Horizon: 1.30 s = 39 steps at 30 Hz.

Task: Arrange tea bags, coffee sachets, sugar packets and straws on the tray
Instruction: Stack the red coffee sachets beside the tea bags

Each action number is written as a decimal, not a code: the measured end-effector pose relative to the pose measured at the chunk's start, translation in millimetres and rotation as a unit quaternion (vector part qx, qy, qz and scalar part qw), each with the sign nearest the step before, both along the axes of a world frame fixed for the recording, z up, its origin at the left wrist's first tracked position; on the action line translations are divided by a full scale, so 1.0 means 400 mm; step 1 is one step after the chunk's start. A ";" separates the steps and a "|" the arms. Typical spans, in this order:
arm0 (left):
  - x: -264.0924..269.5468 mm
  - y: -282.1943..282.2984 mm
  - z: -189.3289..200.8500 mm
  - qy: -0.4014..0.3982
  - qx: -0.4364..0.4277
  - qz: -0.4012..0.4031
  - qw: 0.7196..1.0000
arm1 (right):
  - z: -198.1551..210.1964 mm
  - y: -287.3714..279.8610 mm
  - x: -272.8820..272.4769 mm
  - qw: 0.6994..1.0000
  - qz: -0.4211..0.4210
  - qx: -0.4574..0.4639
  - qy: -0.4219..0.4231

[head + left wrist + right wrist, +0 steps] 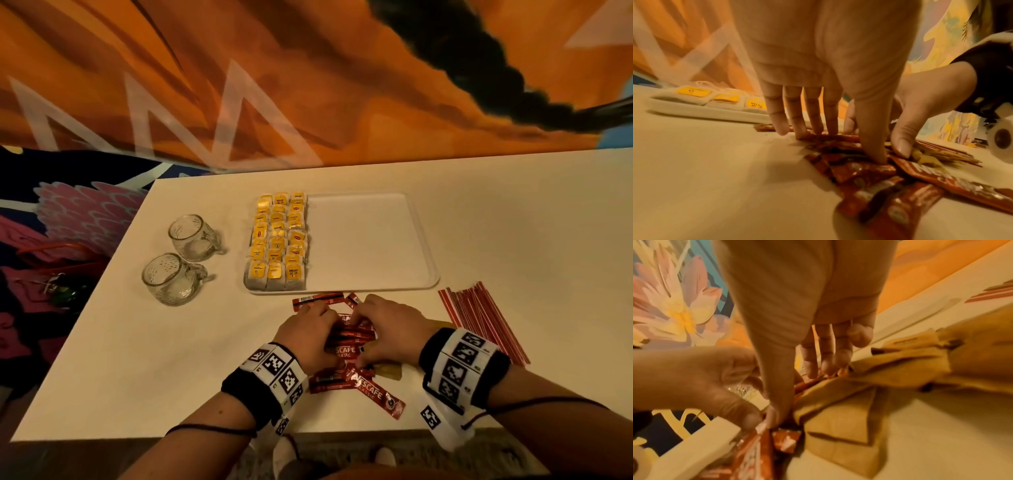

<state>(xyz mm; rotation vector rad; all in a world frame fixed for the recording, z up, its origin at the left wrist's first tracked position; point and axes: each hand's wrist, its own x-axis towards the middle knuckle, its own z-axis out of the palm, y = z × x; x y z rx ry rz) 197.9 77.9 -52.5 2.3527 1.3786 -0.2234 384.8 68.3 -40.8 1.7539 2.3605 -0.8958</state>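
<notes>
A pile of red coffee sachets (pixel 349 342) (pixel 869 183) (pixel 754 456) lies on the table just in front of the white tray (pixel 370 240) (pixel 705 112). My left hand (pixel 317 329) (pixel 840 144) and right hand (pixel 376 329) (pixel 799 395) both hold the pile, fingers at its far side and thumbs at its near side. Yellow-tagged tea bags (pixel 279 240) (pixel 694 94) fill the tray's left part in three rows. Brown sugar packets (pixel 388 371) (pixel 849 426) lie under and beside my right hand. Red-and-white straws (pixel 479 318) lie on the table to the right.
Two glass mugs (pixel 191 236) (pixel 171 277) stand on the table left of the tray. A few loose sachets (pixel 380 394) lie near the table's front edge. A painted orange wall (pixel 308 85) rises behind the table.
</notes>
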 end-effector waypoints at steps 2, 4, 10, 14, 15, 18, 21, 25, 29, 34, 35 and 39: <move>-0.002 0.001 -0.002 0.006 -0.005 0.010 1.000 | -0.005 0.004 -0.008 1.000 0.018 0.008 -0.012; 0.002 0.003 -0.002 0.018 -0.015 0.015 1.000 | -0.009 0.009 -0.011 0.999 0.030 0.014 -0.015; 0.018 0.021 -0.006 0.046 -0.029 -0.005 0.999 | -0.016 0.029 -0.014 1.000 0.011 0.008 0.011; 0.027 0.035 -0.010 0.073 -0.038 -0.018 0.996 | -0.014 0.043 -0.015 0.999 -0.005 -0.005 0.032; 0.028 0.037 -0.011 0.073 -0.042 -0.018 0.996 | -0.015 0.045 -0.015 0.999 -0.008 -0.007 0.037; 0.027 0.044 -0.021 0.071 -0.046 -0.023 0.996 | -0.020 0.051 -0.013 0.997 -0.031 -0.009 0.064; 0.015 0.052 -0.031 0.086 -0.031 -0.044 0.995 | -0.024 0.054 -0.018 0.995 -0.050 -0.007 0.083; -0.007 0.063 -0.016 0.057 -0.033 -0.029 0.997 | -0.010 0.053 -0.023 0.992 -0.053 -0.005 0.116; -0.048 0.075 0.036 -0.087 -0.097 0.033 0.991 | 0.019 0.063 -0.025 0.964 -0.104 -0.028 0.244; -0.087 0.088 0.109 -0.271 -0.189 0.085 0.940 | 0.088 0.087 -0.057 0.907 -0.154 -0.083 0.383; -0.090 0.090 0.122 -0.307 -0.213 0.114 0.921 | 0.102 0.095 -0.064 0.904 -0.154 -0.084 0.391; -0.103 0.105 0.153 -0.419 -0.285 0.191 0.841 | 0.145 0.136 -0.089 0.882 -0.172 -0.074 0.432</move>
